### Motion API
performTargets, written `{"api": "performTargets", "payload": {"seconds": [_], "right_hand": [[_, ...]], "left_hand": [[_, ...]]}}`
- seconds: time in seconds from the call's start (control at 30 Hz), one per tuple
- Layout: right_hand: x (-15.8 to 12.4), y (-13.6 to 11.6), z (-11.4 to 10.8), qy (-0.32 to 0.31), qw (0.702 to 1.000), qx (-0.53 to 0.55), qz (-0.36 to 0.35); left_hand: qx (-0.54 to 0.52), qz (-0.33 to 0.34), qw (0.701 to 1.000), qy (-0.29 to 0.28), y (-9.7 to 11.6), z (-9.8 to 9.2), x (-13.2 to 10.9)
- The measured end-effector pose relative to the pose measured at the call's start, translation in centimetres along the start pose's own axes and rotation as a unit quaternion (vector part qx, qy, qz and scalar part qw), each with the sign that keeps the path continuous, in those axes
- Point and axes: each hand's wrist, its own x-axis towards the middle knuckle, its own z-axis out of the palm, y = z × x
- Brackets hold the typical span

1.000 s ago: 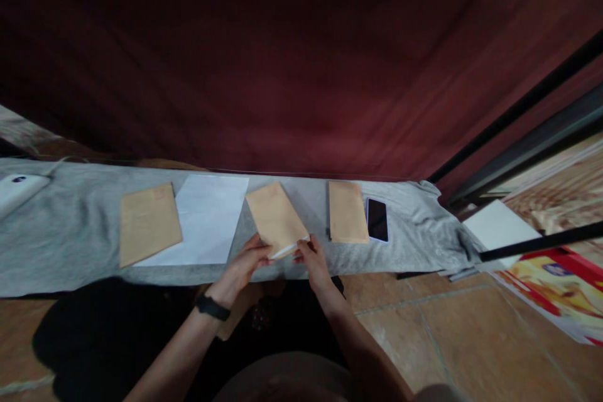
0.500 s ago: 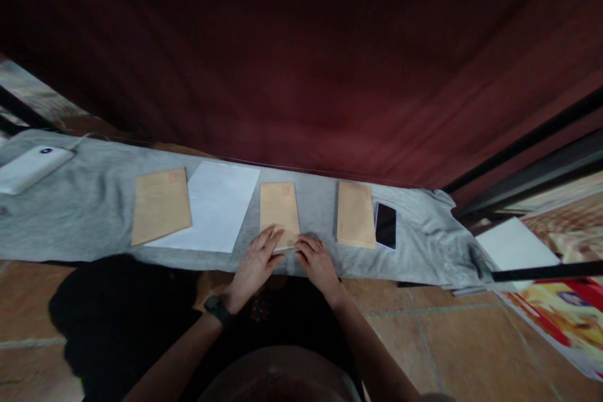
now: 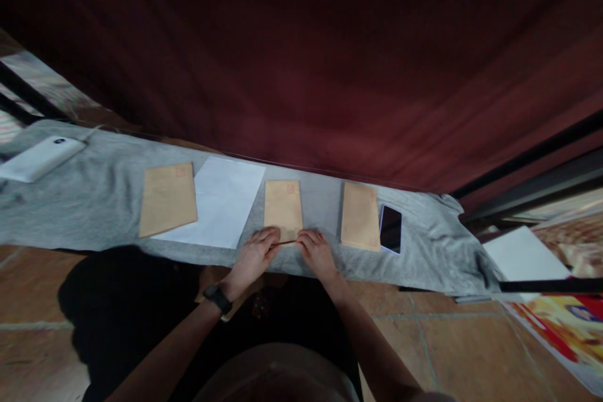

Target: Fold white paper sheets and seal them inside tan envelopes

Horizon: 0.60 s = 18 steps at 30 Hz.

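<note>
A brown paper envelope [image 3: 282, 201] lies in front of me on the grey cloth, with a small reddish mark near its far right corner. At its near left corner, my left hand [image 3: 257, 253] has its fingers closed on the near edge. My right hand [image 3: 318, 252] pinches the near right corner in the same way. Between the hands the near edge shows as a thin dark line, slightly raised. A stack of brown envelopes [image 3: 360, 217] lies to the right. Further left, another brown envelope [image 3: 168, 198] overlaps a white paper sheet [image 3: 223, 201].
A phone [image 3: 391, 229] lies right of the envelope stack. On the far left is a white device [image 3: 42, 157] with a cable. The narrow surface under the grey cloth [image 3: 433, 245] ends before a dark red curtain [image 3: 301, 75]. A white box [image 3: 526, 254] stands beyond the right end.
Both hands have closed on the near edge of the middle envelope, and the left fingers have drawn back from its face. The white strip at that edge no longer shows. The view has shifted slightly.
</note>
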Motion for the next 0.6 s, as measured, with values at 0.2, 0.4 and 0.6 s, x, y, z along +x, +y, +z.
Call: {"api": "performTargets", "payload": {"seconds": [0.2,0.4,0.6], "right_hand": [[-0.4,-0.2,0.2,0.010,1.000,0.024,0.017],[-1.2,-0.2,-0.2,0.005,0.999,0.031,0.001],[0.2,-1.2,0.3,0.020,0.998,-0.012,0.056]], "left_hand": [[-0.034,-0.006,0.999,0.017,-0.7,0.9,-0.8],[-0.058,-0.024,0.997,0.055,-0.3,1.2,-2.2],[-0.013,-0.049,0.996,0.078,0.2,1.2,-1.1]]}}
